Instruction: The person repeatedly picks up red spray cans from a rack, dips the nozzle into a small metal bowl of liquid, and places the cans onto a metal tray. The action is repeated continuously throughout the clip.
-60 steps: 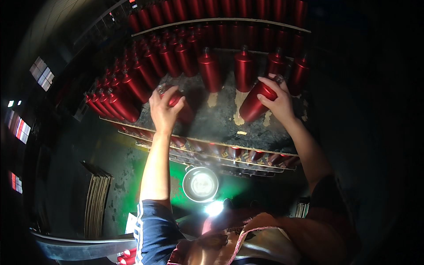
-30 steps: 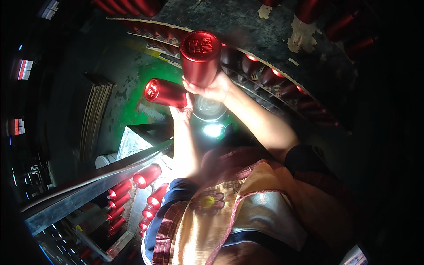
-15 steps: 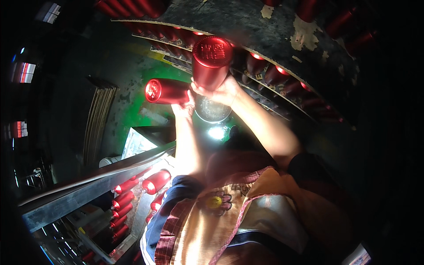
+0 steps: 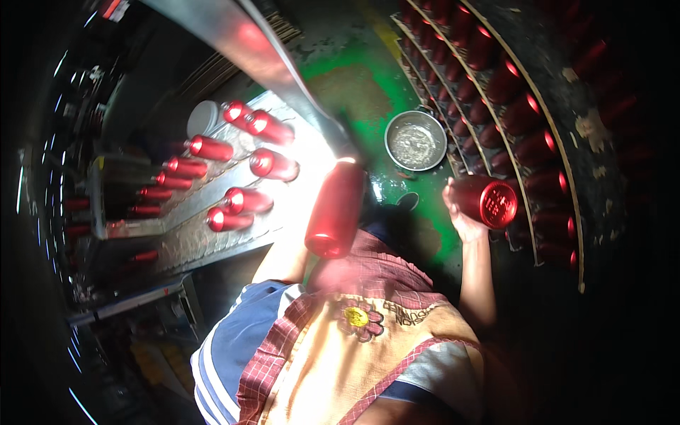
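A glossy red bottle (image 4: 336, 212) is upended in front of my body, its base toward me. My left forearm (image 4: 285, 261) runs up behind it; that hand is closed on the bottle, its fingers hidden by the bottle and glare. Off to the right, my right hand (image 4: 464, 221) grips a second red bottle (image 4: 471, 195) from its left side and below. This one lies tilted, with its embossed round base turned toward me. It is close to the shelves of bottles.
On the left, several red bottles (image 4: 273, 164) stand on a brightly lit conveyor-like bed (image 4: 212, 230) beside a metal beam (image 4: 273, 53). Tiered shelves (image 4: 528, 92) full of red bottles curve along the right. A metal pot (image 4: 416, 142) sits ahead over the green floor (image 4: 354, 74).
My view has swung left, toward the bed of bottles. My hands have moved apart: the left bottle is close to my body by the beam, the right one beside the shelves.
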Demonstrator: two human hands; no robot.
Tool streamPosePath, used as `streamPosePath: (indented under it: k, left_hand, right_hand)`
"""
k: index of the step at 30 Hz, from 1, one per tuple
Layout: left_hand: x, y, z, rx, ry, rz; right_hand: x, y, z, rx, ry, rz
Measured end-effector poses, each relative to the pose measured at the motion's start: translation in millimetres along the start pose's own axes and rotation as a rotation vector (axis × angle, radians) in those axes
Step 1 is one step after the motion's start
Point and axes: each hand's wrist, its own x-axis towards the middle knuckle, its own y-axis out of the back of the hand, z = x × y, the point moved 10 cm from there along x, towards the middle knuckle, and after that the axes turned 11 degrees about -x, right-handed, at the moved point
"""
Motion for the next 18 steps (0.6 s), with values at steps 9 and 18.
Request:
streamPosePath:
  k: [9,18]
  left_hand:
    - [-142,129,72,-0.123,-0.112,-0.072]
    - [-303,291,285,0.745,-0.911,0.716]
  right_hand:
    - [-57,85,113,-0.055,-0.168,0.268]
    - [58,35,260,-0.702,-0.179,0.195]
